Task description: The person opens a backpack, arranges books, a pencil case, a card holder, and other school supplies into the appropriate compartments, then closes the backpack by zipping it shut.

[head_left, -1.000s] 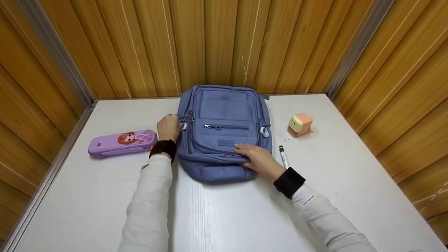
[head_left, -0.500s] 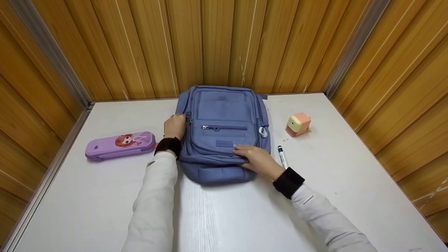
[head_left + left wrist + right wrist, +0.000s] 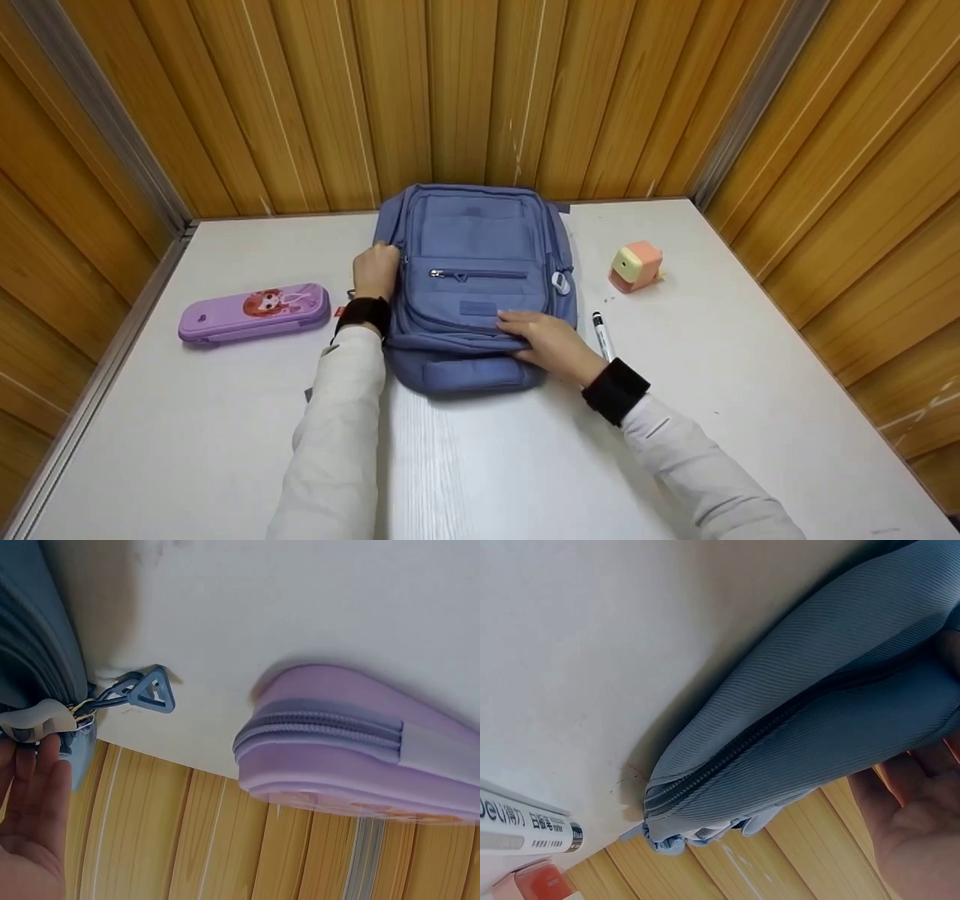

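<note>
A blue backpack (image 3: 474,232) lies on its back on the white table, front pockets facing up. At its left side edge, my left hand (image 3: 376,271) has curled fingers. The left wrist view shows those fingertips at a pale buckle-like piece (image 3: 41,720), with a triangular zipper pull (image 3: 152,690) dangling beside it. My right hand (image 3: 551,343) holds the near right part of the front compartment, fingers over the front and thumb below. Its thumb is largely cut off in the right wrist view, where a dark zipper (image 3: 742,741) runs along the bag's side.
Left of the backpack lies a purple pencil case (image 3: 255,313) with a cartoon figure. On the right are a whiteboard marker (image 3: 602,334) and a pink and yellow pencil sharpener (image 3: 636,266). Wood-patterned walls (image 3: 457,90) close off the back and sides.
My left hand has shifted right, onto the backpack's left edge, covering the pale piece there. The right hand keeps its place on the bag. The head view has turned slightly.
</note>
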Available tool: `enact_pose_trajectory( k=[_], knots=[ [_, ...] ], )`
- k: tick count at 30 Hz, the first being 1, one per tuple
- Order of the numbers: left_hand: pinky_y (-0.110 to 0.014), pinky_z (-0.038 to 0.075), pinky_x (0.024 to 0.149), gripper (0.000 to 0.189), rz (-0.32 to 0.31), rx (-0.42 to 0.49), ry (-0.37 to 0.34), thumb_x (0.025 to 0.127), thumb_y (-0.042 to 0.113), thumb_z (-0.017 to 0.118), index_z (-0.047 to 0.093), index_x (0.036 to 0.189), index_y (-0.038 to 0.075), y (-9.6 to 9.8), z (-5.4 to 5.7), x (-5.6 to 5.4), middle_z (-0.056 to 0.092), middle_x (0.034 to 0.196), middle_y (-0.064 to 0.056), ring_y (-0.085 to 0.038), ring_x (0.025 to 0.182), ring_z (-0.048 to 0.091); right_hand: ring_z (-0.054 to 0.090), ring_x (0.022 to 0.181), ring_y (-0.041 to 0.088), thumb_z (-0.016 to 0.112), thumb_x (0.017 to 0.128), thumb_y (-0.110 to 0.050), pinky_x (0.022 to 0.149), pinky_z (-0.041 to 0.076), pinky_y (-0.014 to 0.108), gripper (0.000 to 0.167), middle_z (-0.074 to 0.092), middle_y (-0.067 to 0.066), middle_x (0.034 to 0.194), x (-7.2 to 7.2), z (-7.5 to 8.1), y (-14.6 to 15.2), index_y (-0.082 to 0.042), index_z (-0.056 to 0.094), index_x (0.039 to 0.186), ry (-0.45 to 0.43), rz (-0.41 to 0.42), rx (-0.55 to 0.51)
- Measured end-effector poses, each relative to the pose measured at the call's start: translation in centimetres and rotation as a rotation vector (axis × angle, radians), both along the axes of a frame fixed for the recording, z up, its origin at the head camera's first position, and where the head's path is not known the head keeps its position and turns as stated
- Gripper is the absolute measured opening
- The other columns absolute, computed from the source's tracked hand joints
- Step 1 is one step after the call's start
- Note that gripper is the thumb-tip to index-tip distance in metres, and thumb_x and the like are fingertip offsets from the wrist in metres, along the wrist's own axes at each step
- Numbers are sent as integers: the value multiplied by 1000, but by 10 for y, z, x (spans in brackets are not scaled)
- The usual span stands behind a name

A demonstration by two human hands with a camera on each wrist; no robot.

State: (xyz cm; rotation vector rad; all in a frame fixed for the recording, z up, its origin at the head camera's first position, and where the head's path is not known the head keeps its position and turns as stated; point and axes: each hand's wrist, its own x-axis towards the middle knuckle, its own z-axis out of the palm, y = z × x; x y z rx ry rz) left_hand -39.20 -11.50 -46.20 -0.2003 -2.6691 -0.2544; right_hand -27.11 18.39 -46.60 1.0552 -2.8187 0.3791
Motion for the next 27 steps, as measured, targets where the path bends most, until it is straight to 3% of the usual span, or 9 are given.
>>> enact_pose_trajectory(
  k=[7, 12, 17, 27],
  knots=[
    [-54, 62, 64, 25, -43, -54, 64, 90, -2, 53, 78, 85, -5, -5, 1, 6, 74, 83, -24, -41, 75, 75, 60, 136, 35, 78, 88, -14, 112, 49, 48, 53, 59, 14, 149, 1, -2, -5, -4, 63, 138, -21, -6, 3],
    [-54, 61, 64, 26, -118, -109, 110, 89, -4, 52, 77, 83, -6, -10, 7, 10, 72, 82, -24, -40, 75, 73, 59, 136, 35, 79, 87, -13, 113, 48, 48, 54, 58, 15, 150, 2, 2, -6, -3, 62, 138, -23, -25, 6],
    [-55, 61, 64, 24, -197, -154, 107, 88, -4, 53, 76, 82, -6, -15, 11, 17, 71, 82, -23, -40, 76, 72, 58, 137, 36, 79, 86, -13, 114, 48, 49, 56, 56, 15, 151, 2, 3, -6, -3, 61, 138, -25, -38, 15],
    [-49, 59, 57, 19, -320, -315, 189, 86, -3, 56, 74, 79, -5, -23, 7, 44, 69, 79, -19, -36, 70, 69, 59, 136, 37, 79, 86, -11, 113, 48, 50, 56, 57, 17, 150, 3, 1, -4, -1, 61, 138, -10, -37, 24]
  ],
)
